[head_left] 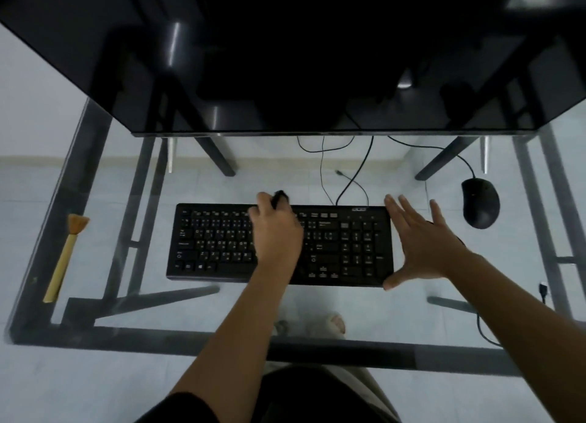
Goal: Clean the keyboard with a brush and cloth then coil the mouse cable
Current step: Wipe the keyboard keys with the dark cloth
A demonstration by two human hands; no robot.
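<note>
**Cloth pass over the keyboard, right hand bracing**

You had the keyboard (279, 245) lying flat at centre frame on the glass tabletop (317, 305). Your left hand (276, 232) sat over its middle keys, fingers closed on a small dark wad (279, 197) that showed just past the knuckles at the keyboard's far edge. It read as the cloth, though it was too dark to be sure. Your right hand (421, 241) was flat and spread, fingers apart and holding nothing, pressed at the keyboard's right end.

The brush (65, 257) lay unused at the left of the frame, bristles pointing up-frame, well apart from the keyboard. The mouse (480, 202) rested at the right, near the keyboard, with its cable (444, 151) running up-frame toward the monitor (285, 57) edge, not yet coiled.

Judgement: wiping step in hand, cable step outstanding.

Notes for doing it well: glass is slick, so keep the right palm bracing the end. Wipe in row-long strokes with light pressure, letting the cloth dip between keys. Watch the loose cables just behind the far edge.
</note>
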